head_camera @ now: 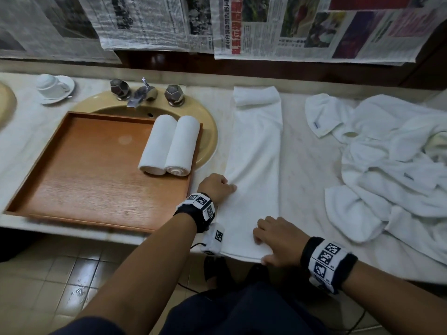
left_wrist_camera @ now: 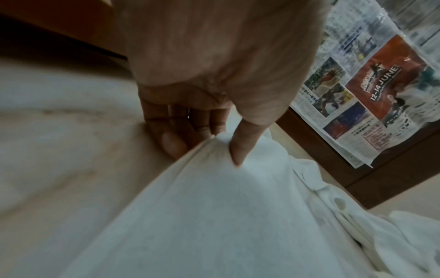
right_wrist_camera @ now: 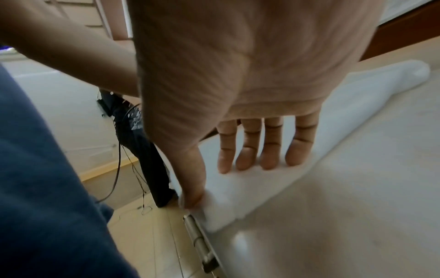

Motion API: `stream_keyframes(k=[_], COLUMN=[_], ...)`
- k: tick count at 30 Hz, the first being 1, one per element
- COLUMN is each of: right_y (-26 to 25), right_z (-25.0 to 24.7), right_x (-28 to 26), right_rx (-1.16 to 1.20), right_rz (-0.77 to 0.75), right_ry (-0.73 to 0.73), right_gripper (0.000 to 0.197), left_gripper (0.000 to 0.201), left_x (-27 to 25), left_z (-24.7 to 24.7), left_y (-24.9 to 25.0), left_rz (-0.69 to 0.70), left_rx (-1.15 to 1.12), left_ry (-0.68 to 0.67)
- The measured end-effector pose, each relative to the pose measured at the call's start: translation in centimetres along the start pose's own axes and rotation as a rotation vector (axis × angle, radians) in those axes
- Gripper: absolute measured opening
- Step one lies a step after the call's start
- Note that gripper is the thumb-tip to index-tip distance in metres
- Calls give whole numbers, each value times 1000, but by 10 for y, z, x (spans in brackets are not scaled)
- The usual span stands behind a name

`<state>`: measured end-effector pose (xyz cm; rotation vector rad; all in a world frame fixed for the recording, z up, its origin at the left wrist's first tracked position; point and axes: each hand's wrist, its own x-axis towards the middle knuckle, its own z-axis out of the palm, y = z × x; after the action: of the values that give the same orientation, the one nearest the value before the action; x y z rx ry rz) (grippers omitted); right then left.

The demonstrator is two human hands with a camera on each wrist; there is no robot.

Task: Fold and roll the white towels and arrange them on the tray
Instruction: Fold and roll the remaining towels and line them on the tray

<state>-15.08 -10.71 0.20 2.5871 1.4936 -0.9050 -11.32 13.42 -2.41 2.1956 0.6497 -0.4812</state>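
The left hand [head_camera: 216, 187] pinched the long folded white towel's [head_camera: 254, 170] edge. The right hand [head_camera: 278, 240] lay flat on its near end. Rolling probably came next, needing even pressure.

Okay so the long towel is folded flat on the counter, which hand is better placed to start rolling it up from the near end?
Probably the right hand. It lies flat on the folded towel at the near end, thumb at the hem. The left hand pinches the towel's left edge farther up, so it would have to move back first.
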Motion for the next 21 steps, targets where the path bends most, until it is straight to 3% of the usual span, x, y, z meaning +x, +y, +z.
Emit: stream_keyframes(k=[7, 12, 14, 15, 18, 21], right_y=[-12, -20, -12, -4, 26, 44], right_z=[5, -14, -23, -26, -25, -18], right_x=[-8, -15, -11, -6, 18, 33], right_rx=[-51, 315, 321, 295, 184, 136], right_rz=[-41, 46, 71, 98, 244, 413], right_ry=[-92, -118, -40, 40, 281, 213], right_gripper=[17, 10, 19, 24, 40, 66], left_gripper=[36, 30, 31, 39, 39, 34], left_x=[0, -7, -9, -11, -21, -23], left_z=[4, 8, 14, 17, 20, 18], left_y=[-3, -1, -7, -10, -6, 9], left_rz=[3, -48, -79, -84, -71, -41], left_rx=[37, 36, 10, -6, -59, -51], left_ry=[27, 21, 15, 16, 39, 142])
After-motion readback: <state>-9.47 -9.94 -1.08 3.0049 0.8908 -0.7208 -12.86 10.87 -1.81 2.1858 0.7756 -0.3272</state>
